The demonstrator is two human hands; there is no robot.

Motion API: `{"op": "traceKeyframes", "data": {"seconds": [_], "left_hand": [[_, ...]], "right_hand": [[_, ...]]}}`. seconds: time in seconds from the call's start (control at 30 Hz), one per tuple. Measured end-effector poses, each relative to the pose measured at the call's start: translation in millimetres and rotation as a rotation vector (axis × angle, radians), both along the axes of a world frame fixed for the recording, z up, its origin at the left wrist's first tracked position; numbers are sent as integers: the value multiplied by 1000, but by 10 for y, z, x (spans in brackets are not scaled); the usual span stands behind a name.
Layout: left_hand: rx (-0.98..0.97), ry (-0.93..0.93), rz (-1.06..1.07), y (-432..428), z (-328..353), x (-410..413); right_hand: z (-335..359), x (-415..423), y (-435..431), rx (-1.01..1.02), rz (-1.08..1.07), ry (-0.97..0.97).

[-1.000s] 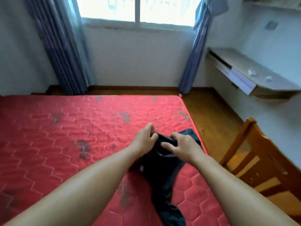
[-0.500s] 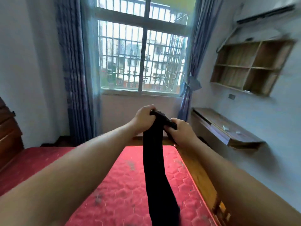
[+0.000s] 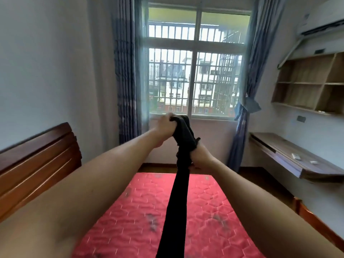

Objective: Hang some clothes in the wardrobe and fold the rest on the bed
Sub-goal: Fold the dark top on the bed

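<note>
Left hand (image 3: 164, 125) fingers clench the top of a long black fabric garment (image 3: 175, 202); the right hand (image 3: 201, 157) grips it just below. It hangs over the red quilted mattress (image 3: 208, 198), well inside both edges. The hands are higher than half a second ago.

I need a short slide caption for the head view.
Left hand and right hand grip a black garment hanging above the red mattress.
</note>
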State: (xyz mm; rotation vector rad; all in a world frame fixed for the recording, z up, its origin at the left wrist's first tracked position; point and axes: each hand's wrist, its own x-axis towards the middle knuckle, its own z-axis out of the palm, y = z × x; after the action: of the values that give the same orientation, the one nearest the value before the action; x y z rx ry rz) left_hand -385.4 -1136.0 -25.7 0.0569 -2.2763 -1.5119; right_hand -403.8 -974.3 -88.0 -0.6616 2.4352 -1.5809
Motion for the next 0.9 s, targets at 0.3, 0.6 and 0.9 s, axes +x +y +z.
{"op": "traceKeyframes", "data": {"seconds": [0.3,0.6,0.9], "left_hand": [[-137,-753,-405,-588,-1105,776],[123,-127,-192,-428,-745,463],[435,-114,-24,-255,-235,198]], "right_hand": [[900,208,-440,-423,-16,-19],[145,171,-261,-154,108,-143],[-302,-252,56,-56,73,37]]}}
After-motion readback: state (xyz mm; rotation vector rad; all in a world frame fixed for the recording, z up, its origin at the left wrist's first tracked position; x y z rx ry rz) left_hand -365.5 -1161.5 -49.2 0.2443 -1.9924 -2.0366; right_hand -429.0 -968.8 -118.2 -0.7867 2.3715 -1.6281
